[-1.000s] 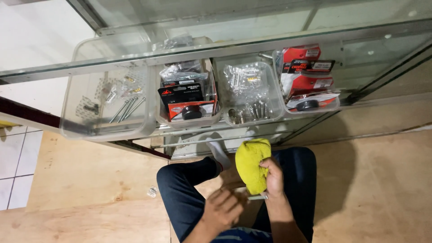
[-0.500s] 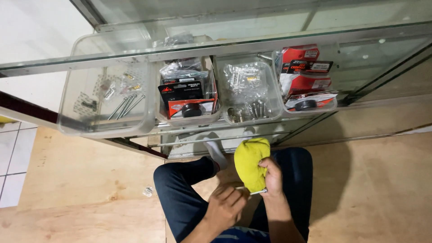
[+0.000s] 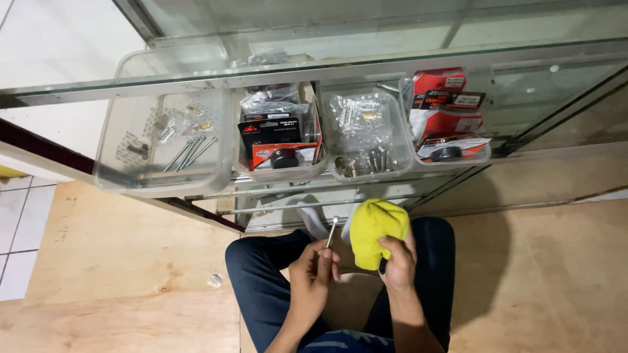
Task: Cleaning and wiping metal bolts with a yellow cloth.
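Down at lap level, the left hand [image 3: 313, 274] is pinching a long metal bolt [image 3: 331, 231] between its fingertips, tilting the shank up and away so the length stays free, seemingly for wiping. Just to the right of the bolt, the right hand [image 3: 399, 260] is closing around a bunched yellow cloth [image 3: 375, 229], gripping it from below so the wad is bulging toward the bolt, close beside it but apart from it. Both hands are hovering over the person's knees in dark trousers [image 3: 261, 274], above a plywood floor [image 3: 118, 274]. Beyond the bolt, a glass display case [image 3: 366, 68] is showing a row of clear plastic bins under its top. The bin farthest left of the bolt [image 3: 111, 176] is holding a few loose long bolts and small bagged fittings, spread thin. The next bin [image 3: 278, 175], nearly straight past the bolt, is carrying carded parts in black and red packaging, standing on edge. The one just right of that [image 3: 340, 175] is keeping clear bags of hardware with short bolts upright at its front. The bin farthest right [image 3: 481, 155] is stacking red and white packets. A small clear packet [image 3: 214, 280] is lying on the floor, left of the bolt.
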